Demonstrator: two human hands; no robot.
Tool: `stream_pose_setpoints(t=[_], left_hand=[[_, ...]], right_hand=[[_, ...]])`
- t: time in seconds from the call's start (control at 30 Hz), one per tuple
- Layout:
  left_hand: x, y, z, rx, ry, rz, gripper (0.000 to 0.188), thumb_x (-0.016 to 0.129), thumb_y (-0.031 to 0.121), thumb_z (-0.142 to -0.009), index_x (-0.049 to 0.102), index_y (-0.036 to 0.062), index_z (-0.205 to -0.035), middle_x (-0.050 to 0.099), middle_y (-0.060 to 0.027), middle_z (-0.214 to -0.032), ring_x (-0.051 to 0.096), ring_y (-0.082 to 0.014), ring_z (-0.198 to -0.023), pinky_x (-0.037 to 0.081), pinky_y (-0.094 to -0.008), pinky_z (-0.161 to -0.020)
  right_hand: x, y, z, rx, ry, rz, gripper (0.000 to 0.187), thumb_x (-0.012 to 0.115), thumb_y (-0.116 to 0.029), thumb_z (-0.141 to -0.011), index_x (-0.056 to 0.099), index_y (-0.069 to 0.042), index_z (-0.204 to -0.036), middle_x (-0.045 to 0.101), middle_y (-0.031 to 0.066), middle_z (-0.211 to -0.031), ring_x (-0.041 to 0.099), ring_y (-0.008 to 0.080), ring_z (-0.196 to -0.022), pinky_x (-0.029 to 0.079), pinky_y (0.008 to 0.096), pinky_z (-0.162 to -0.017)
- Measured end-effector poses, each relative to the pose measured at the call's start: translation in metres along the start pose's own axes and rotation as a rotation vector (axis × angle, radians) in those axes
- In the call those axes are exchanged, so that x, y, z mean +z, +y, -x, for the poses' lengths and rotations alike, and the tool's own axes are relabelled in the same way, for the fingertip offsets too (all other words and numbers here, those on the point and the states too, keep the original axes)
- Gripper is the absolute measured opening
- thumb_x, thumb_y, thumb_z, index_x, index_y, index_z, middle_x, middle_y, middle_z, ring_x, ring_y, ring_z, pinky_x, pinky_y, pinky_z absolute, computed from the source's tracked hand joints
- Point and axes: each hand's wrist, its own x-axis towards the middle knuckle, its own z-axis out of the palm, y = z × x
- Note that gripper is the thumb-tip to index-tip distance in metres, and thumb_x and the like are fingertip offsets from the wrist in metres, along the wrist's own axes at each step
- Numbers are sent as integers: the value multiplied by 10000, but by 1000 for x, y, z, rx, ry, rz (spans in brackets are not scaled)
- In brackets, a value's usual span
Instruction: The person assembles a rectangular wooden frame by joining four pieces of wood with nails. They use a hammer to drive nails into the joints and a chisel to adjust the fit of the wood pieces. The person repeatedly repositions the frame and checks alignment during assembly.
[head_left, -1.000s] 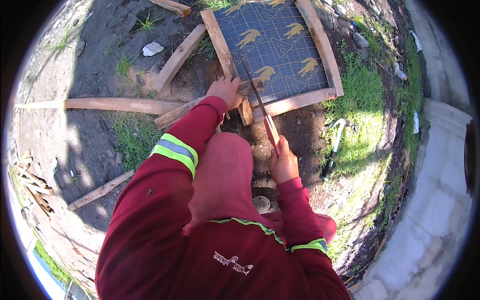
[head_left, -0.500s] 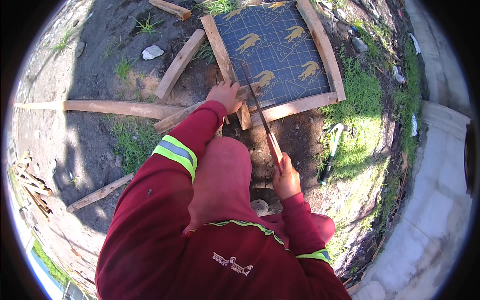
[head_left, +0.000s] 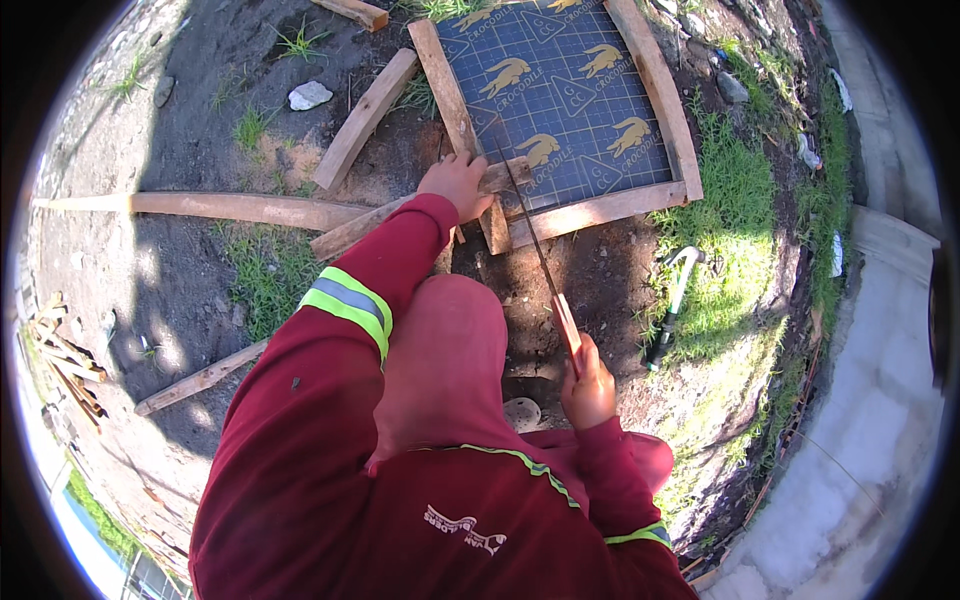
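Note:
My right hand (head_left: 588, 390) is closed around the wooden handle of a handsaw (head_left: 539, 248). The thin dark blade slants up and away, crossing a short wooden batten (head_left: 503, 176) near its right end. My left hand (head_left: 458, 187) grips that batten just left of the blade, fingers over its top. Beneath the batten is the near left corner of a timber frame (head_left: 600, 209), which edges a dark blue gridded panel (head_left: 560, 110) with yellow printed figures. My fingers hide part of the batten, and whether the teeth have cut into it is too small to tell.
On the grass at right lies a hammer (head_left: 673, 310) with a dark grip. A loose timber block (head_left: 366, 120) and a long board (head_left: 240, 208) lie at left, near a white stone (head_left: 310, 95). Concrete (head_left: 850, 400) runs along the right side.
The saw has slid back toward me and slightly right, with my right hand lower. My left hand stays on the batten. The whole view has shifted slightly.

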Motion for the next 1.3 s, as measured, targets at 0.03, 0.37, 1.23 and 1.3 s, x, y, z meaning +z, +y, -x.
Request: stream_pose_setpoints(t=[0.03,0.37,1.23,1.3], left_hand=[[2,0,0,-15,-41,2,584,707,399,-774,516,64,-1213,532,-179,-1198,544,-354,-1120,480,-450,-895],[3,-2,-4,-12,-31,-14,552,709,371,-784,517,68,-1203,540,-164,-1186,546,-354,-1112,478,-454,-909],[2,-4,-6,35,8,-49,513,703,396,-785,522,65,-1132,562,-177,-1133,564,-360,-1073,492,-451,-874],[0,-3,-7,43,44,-43,507,698,393,-791,528,43,-1115,558,-191,-1149,556,-376,-1079,482,-454,-893]], right_hand=[[-16,2,24,-3,-14,-3,480,589,-26,-861,440,-13,-1317,660,259,-954,668,425,-842,547,449,-718],[42,-16,-94,53,-7,-57,398,590,-99,-875,474,-25,-1249,644,278,-881,634,444,-822,520,487,-678],[39,-21,-99,-49,38,-71,352,556,-72,-878,481,-51,-1220,631,274,-844,625,449,-783,507,489,-662],[40,-13,-91,40,-17,-62,354,558,-64,-875,482,-47,-1220,631,271,-847,622,452,-789,506,491,-664]])
